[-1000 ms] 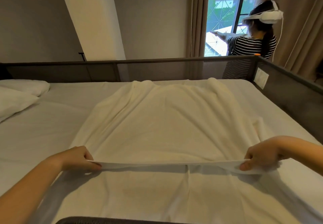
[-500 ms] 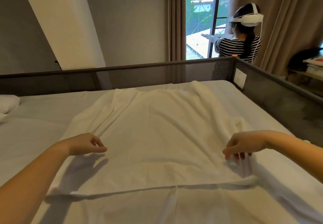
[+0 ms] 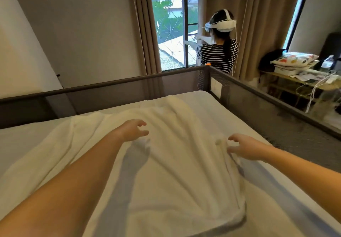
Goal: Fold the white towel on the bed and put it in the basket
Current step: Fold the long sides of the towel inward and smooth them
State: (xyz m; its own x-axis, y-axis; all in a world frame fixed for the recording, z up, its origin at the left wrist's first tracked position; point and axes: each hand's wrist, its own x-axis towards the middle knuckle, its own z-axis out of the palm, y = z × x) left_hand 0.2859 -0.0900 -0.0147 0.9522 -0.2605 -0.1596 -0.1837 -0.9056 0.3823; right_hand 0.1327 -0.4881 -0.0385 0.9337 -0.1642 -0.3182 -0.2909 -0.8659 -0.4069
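The white towel [image 3: 175, 172] lies spread and rumpled across the bed [image 3: 27, 137], its near edge folded over toward the middle. My left hand [image 3: 132, 129] hovers above the towel's middle, fingers apart and curled, holding nothing. My right hand [image 3: 245, 148] reaches over the towel's right side, fingers spread just above a raised fold; whether it touches the cloth is unclear. No basket is in view.
A dark mesh bed rail [image 3: 258, 100] runs along the far and right sides of the bed. Behind it a person [image 3: 219, 52] in a striped top and white headset stands at the window. A cluttered wooden table [image 3: 299, 81] stands at the right.
Both hands let go of the towel's near edge, laid it forward, and have moved farther up the towel. My view has swung to the right.
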